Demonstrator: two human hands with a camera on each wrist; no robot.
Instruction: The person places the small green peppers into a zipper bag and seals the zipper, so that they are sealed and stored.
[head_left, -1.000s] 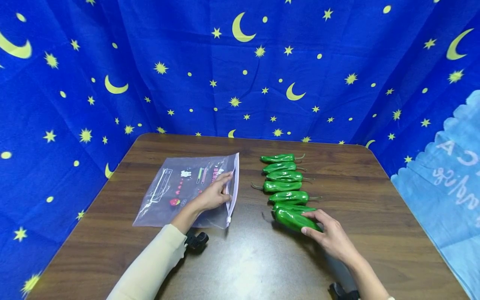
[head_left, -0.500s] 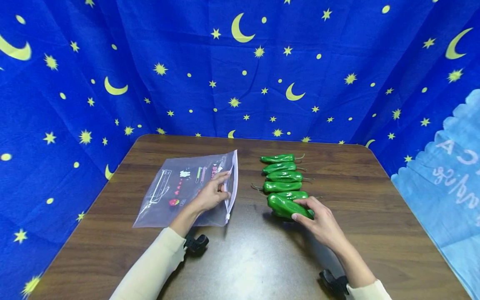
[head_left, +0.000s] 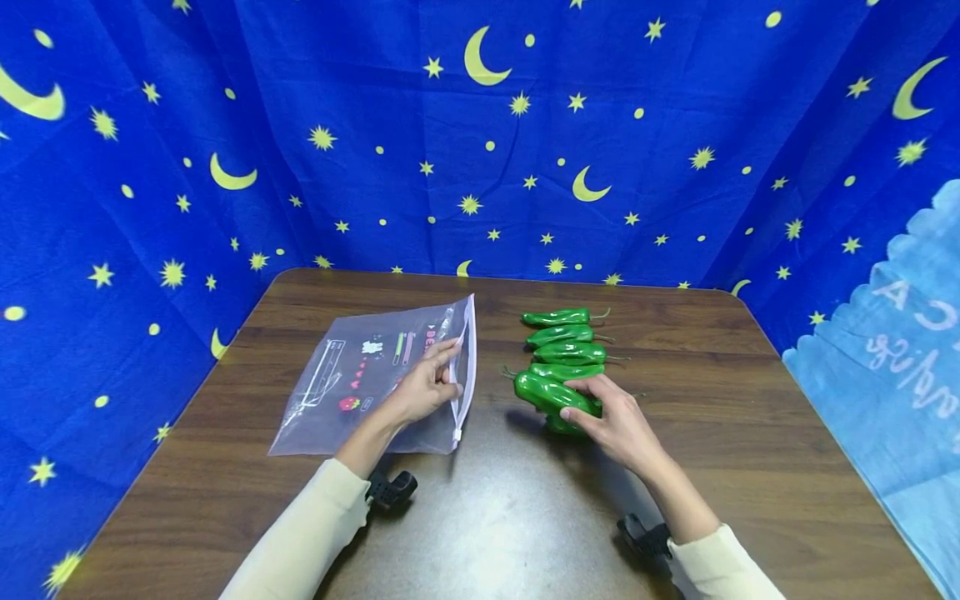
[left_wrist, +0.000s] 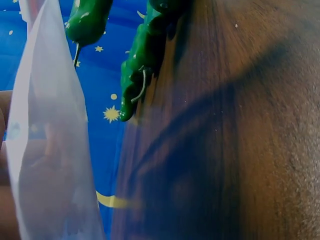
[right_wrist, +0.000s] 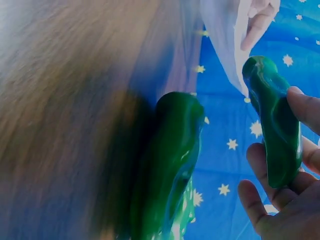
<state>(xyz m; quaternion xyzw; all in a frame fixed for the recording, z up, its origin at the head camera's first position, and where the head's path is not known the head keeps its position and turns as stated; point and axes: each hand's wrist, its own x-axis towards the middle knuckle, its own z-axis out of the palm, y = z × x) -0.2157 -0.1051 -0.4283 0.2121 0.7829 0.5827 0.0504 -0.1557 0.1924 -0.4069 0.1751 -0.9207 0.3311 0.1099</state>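
My left hand (head_left: 414,395) grips the mouth edge of a translucent zip bag (head_left: 318,408), which lies flat on the left of the table with its mouth parted toward the right. A white slider (head_left: 457,434) sits at the mouth's near end. My right hand (head_left: 624,427) pinches a glossy green pepper (head_left: 542,390) between thumb and fingers, above the near end of a row of peppers (head_left: 567,353). In the right wrist view, the held pepper (right_wrist: 274,120) is clear of another pepper (right_wrist: 167,160) on the table. The left wrist view shows the bag's raised edge (left_wrist: 50,145) close up.
The brown wood-grain table (head_left: 487,517) carries the bag and the peppers. Behind it and at the sides hangs a blue cloth (head_left: 390,100) with moons and stars. A light-blue cloth (head_left: 892,350) hangs at the right edge.
My right hand has lifted the pepper off the near end of the row and carried it left and away from me. The left hand stays at the bag; the bag's mouth edge has risen slightly.
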